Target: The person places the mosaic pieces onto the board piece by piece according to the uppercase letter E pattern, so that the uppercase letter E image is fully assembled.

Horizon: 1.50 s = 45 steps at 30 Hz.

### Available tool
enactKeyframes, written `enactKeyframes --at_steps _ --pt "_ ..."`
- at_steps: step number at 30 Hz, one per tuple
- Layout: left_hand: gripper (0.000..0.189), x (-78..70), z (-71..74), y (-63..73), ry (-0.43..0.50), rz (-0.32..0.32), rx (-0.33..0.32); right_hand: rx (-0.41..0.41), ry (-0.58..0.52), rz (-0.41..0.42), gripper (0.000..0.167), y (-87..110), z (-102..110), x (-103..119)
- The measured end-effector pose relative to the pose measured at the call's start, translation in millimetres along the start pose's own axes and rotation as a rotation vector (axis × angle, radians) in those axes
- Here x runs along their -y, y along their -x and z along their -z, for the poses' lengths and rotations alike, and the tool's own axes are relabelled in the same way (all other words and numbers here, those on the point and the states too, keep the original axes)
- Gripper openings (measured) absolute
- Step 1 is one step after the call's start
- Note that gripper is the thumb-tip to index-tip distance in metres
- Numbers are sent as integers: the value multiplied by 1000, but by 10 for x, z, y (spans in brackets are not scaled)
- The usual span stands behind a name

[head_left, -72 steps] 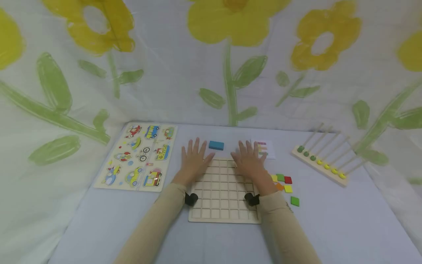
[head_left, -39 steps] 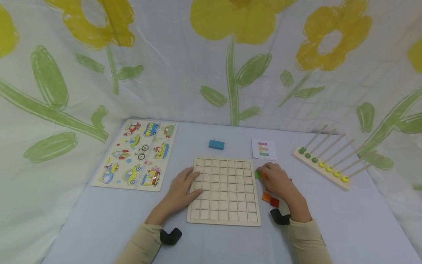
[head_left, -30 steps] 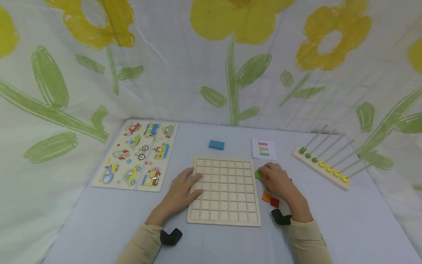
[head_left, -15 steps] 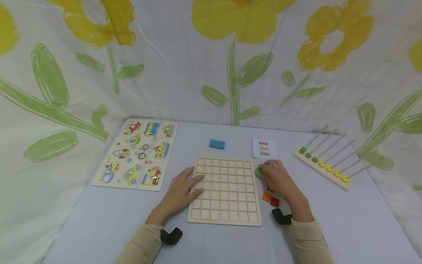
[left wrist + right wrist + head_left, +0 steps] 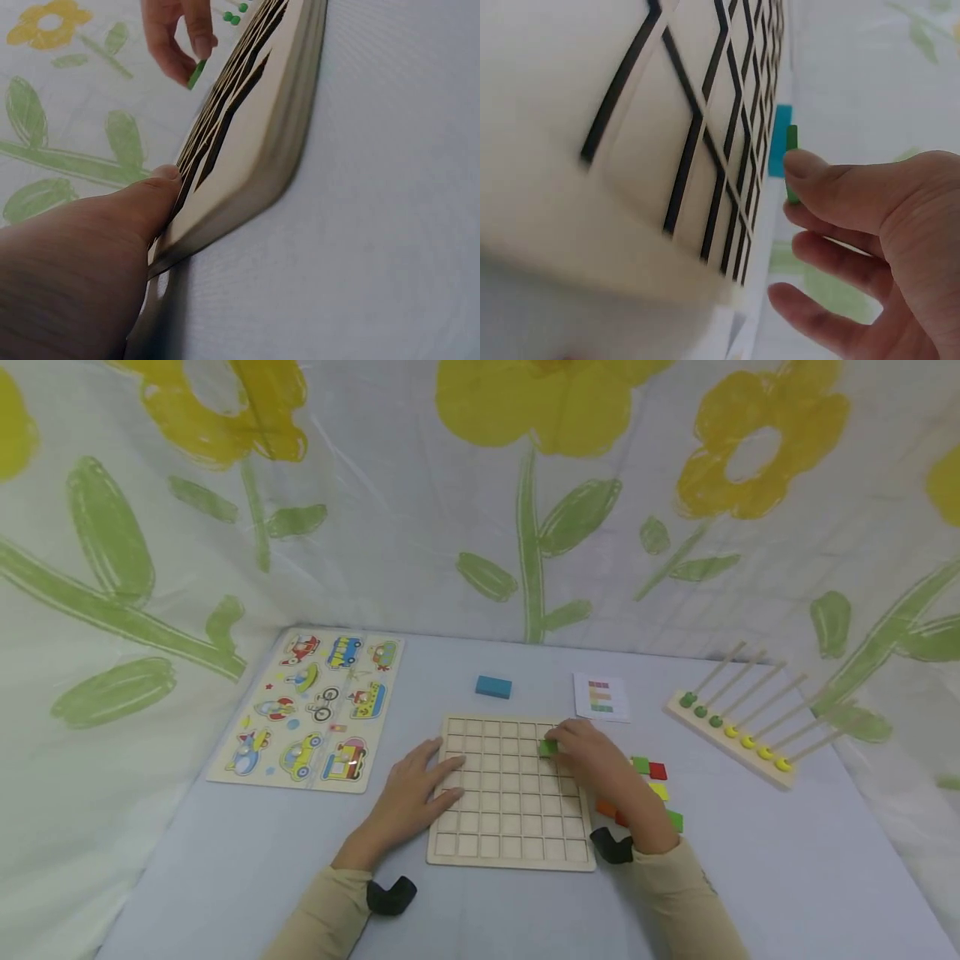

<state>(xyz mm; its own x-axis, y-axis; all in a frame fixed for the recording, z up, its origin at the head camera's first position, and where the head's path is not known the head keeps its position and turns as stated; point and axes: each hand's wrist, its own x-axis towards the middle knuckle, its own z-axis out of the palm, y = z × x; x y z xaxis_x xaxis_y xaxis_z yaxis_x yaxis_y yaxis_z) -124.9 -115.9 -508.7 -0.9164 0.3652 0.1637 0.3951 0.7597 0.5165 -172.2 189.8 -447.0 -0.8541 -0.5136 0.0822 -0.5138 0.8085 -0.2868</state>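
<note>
My right hand (image 5: 596, 762) pinches a small green square tile (image 5: 548, 749) between thumb and fingers, over the upper right part of a wooden grid board (image 5: 510, 863). In the right wrist view the tile (image 5: 792, 137) stands edge-on at the thumb tip, apart from the board. My left hand (image 5: 411, 795) rests on the board's left edge, index finger and thumb lying over its rim. The left wrist view shows that thumb on the board's top face. Loose red, green, yellow and orange tiles (image 5: 657, 771) lie right of the board, partly covered by my right forearm.
A blue block (image 5: 493, 687) lies behind the board, with a printed pattern card (image 5: 602, 697) to its right. At left is a vehicle picture puzzle (image 5: 306, 714). A pegged wooden stand (image 5: 731, 739) with green and yellow beads is at far right. A flowered cloth (image 5: 375, 543) hangs behind.
Both hands first lay flat at the board's far corners. The left moved to the left edge; the right reached the tiles, took a green one and carried it left over the board.
</note>
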Motion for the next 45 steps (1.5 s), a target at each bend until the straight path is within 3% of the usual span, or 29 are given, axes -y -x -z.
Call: enactKeyframes --at_steps 11,20,25,45 --pt "50 10 -13 -2 0 26 30 -22 -60 107 16 -326 -103 266" --pt "50 3 -3 6 -1 27 33 67 -68 139 9 -544 -193 427" --pt "49 -4 -2 9 0 22 30 119 -23 85 10 -572 -240 462" --pt "49 -6 12 9 -5 39 44 88 -7 106 12 -580 -273 443"
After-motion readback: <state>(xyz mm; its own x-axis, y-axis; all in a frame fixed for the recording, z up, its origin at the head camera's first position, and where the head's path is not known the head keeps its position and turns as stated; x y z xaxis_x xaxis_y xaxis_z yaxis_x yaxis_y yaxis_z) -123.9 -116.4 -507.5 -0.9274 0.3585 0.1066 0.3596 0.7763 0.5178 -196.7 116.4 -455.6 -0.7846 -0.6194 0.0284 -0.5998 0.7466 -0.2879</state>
